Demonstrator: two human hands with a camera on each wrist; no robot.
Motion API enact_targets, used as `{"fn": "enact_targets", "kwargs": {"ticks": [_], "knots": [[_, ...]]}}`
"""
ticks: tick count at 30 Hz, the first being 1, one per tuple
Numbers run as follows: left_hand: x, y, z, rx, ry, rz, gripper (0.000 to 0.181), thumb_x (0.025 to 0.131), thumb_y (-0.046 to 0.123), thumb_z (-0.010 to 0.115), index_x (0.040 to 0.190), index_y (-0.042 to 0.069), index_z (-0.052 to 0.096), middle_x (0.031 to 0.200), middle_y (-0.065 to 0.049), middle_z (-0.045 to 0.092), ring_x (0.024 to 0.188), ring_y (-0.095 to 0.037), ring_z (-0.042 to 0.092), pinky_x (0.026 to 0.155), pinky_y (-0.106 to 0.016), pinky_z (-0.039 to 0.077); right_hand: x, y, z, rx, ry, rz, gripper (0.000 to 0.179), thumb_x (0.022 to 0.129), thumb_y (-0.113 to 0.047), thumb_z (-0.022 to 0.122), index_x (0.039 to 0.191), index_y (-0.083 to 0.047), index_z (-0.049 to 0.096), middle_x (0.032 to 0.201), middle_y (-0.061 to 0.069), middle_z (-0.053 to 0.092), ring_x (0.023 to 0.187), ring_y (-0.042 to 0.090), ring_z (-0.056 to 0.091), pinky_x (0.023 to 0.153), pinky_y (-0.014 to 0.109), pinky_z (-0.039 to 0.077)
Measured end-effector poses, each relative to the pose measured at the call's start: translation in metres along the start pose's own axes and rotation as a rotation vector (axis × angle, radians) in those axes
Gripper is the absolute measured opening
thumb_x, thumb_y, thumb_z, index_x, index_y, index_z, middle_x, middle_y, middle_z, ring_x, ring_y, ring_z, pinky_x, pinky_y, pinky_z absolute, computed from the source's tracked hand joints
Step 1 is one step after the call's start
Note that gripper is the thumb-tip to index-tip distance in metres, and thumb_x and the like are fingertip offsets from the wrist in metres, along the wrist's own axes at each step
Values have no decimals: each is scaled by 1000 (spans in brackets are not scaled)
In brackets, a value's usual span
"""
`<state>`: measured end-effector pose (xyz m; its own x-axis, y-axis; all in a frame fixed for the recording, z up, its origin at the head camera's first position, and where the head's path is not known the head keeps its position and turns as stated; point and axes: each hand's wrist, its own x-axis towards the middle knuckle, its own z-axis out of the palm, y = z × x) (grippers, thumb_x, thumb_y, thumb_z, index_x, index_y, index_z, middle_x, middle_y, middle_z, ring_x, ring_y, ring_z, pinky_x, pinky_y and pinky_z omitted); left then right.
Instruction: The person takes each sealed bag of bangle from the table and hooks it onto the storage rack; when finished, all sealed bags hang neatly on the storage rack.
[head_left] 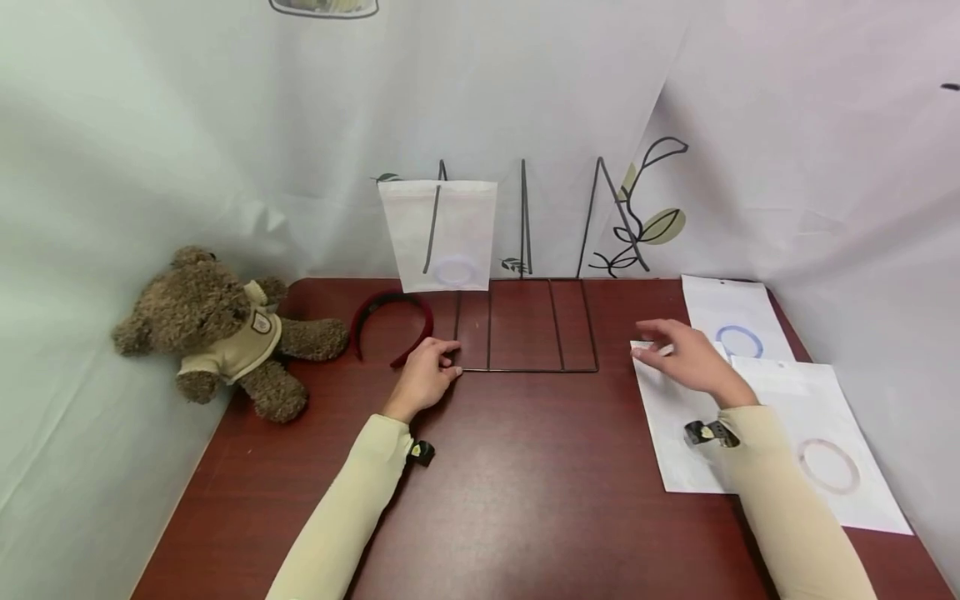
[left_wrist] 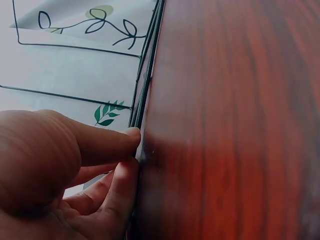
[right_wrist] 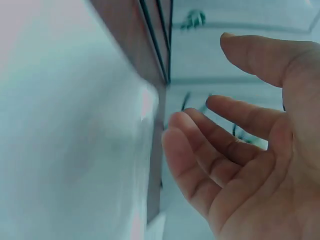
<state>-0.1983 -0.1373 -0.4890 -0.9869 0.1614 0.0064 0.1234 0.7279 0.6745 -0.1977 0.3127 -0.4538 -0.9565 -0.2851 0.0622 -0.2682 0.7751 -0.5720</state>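
A black wire display rack (head_left: pixel 525 370) with upright hooks stands at the back of the table. My left hand (head_left: pixel 425 379) is at its front left corner; in the left wrist view thumb and fingertips pinch the rack's wire (left_wrist: pixel 134 95). One white packet (head_left: pixel 438 217) with a bluish ring hangs on the left hook. Over at the right, my right hand (head_left: pixel 690 358) hovers above a white packet (head_left: pixel 675 433), partly covering it. Its fingers (right_wrist: pixel 195 145) are loosely bent, apart from the thumb, with nothing between them.
Two more white packets lie at the right: one with a blue ring (head_left: pixel 738 317) behind, one with a pinkish ring (head_left: pixel 810 400) nearer. A dark red headband (head_left: pixel 426 310) lies left of the rack. A teddy bear (head_left: pixel 232 342) sits at the table's left edge. White curtains surround the table.
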Motion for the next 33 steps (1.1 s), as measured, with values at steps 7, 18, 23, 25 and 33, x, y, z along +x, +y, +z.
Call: {"fn": "enact_targets", "kwargs": {"ticks": [7, 18, 23, 25, 33], "knots": [[1, 0, 2, -1, 8, -11, 50, 95, 12, 80, 142, 6, 67, 129, -12, 64, 102, -21, 65, 91, -38, 54, -22, 41, -33, -16, 17, 168, 65, 101, -35, 72, 149, 5, 53, 148, 33, 54, 133, 52, 51, 106, 68, 44], [3, 0, 4, 12, 19, -15, 50, 94, 13, 81, 142, 6, 68, 128, -12, 65, 101, -21, 66, 92, -38, 54, -37, 75, -43, -119, -38, 274, 71, 95, -31, 79, 147, 8, 51, 146, 40, 48, 136, 59, 43, 110, 73, 35], [2, -1, 4, 7, 21, -17, 51, 93, 13, 81, 142, 7, 68, 127, -12, 66, 100, -20, 66, 90, -37, 53, -37, 81, -41, -167, -48, 239, 74, 90, -27, 84, 146, 9, 52, 130, 38, 55, 116, 51, 57, 96, 67, 45], [3, -1, 4, 2, 23, -14, 52, 93, 13, 82, 142, 6, 68, 127, -12, 66, 99, -20, 66, 90, -37, 53, -35, 82, -39, -187, -51, 214, 70, 89, -24, 85, 143, 9, 56, 123, 33, 57, 107, 45, 59, 91, 62, 47], [5, -1, 2, -1, 16, -3, 53, 93, 13, 81, 143, 5, 67, 127, -13, 66, 99, -21, 66, 91, -37, 53, -31, 84, -33, -193, -78, 160, 56, 90, -18, 83, 136, 8, 64, 112, 26, 59, 101, 36, 54, 89, 56, 47]]}}
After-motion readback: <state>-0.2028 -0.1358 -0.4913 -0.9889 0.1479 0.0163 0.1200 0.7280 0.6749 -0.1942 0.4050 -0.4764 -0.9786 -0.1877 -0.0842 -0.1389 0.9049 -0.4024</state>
